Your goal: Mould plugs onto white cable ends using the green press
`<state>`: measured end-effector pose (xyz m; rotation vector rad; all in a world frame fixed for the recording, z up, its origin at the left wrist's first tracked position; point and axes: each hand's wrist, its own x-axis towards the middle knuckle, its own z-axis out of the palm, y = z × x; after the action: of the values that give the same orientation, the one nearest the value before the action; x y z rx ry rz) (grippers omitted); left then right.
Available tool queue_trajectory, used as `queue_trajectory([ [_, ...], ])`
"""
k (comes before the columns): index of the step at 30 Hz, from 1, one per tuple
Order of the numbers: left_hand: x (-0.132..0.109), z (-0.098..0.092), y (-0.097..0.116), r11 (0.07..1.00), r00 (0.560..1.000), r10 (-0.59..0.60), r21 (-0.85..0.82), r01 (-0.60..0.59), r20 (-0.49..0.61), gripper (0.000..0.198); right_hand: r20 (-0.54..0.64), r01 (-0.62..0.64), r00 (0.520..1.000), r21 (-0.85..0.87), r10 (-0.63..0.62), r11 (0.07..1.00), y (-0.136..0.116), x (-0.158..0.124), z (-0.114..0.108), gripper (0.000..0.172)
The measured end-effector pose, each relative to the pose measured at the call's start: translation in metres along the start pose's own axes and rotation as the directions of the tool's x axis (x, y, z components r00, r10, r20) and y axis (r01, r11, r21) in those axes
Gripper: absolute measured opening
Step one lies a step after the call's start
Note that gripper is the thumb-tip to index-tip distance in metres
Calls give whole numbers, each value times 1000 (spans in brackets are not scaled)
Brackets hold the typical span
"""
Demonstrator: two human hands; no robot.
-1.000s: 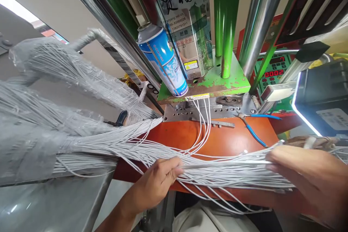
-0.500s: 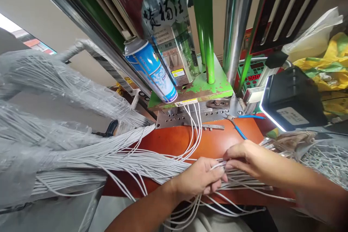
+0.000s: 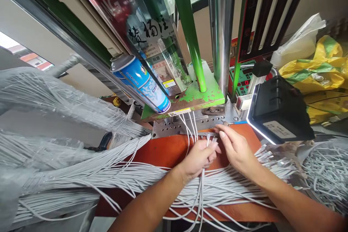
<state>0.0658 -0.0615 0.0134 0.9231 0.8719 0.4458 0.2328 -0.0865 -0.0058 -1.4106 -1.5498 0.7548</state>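
A thick bundle of thin white cables [image 3: 114,174] lies across an orange-red worktop [image 3: 168,148]. My left hand [image 3: 197,157] is closed on a few white cables whose plug ends stick up beside its fingers. Close to its right, my right hand [image 3: 236,148] pinches at those cable ends [image 3: 212,138], fingertips near the perforated metal plate [image 3: 176,125] of the machine. Other white cables run up from the bundle into the slot under the green machine base [image 3: 195,98].
A blue spray can [image 3: 141,81] leans on the green base beside green and steel columns. A black box with a lit edge [image 3: 277,110] stands right. Plastic-wrapped cable bundles [image 3: 54,94] fill the left; loose cables [image 3: 323,174] and yellow bags [image 3: 323,72] are right.
Both hands came together, then moved up the worktop from the bundle toward the metal plate, carrying a few cable ends. The camera view shifted right and upward.
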Motion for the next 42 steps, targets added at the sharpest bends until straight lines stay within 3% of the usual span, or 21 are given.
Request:
queue_trajectory([
  [3,4,-17,-7,995,991,85,64,-78,-106,52,23,99,995,-425,-99,900,13,2,10,37],
  [6,4,-21,-14,989,979,116,115,-98,-167,53,128,134,989,-598,-71,790,17,0,11,28],
  [13,3,-14,-13,961,978,36,276,22,-204,35,76,91,996,-631,-55,770,25,-21,-2,20],
  [19,4,-17,-9,947,985,28,321,29,-171,22,215,169,975,-591,-48,789,26,-23,0,22],
  [24,6,-15,-7,962,992,9,273,26,-127,27,274,172,961,-530,-25,830,23,-21,-1,22],
  [30,4,-12,-2,972,995,-1,235,24,-98,37,170,140,984,-520,-58,843,23,-22,-2,23],
  [35,5,-7,-4,979,995,-6,200,26,-101,39,181,197,976,-518,-118,832,27,-23,-2,23],
  [42,11,-4,-9,976,977,-20,208,65,-212,34,209,296,953,-505,-218,811,31,-19,-3,19],
])
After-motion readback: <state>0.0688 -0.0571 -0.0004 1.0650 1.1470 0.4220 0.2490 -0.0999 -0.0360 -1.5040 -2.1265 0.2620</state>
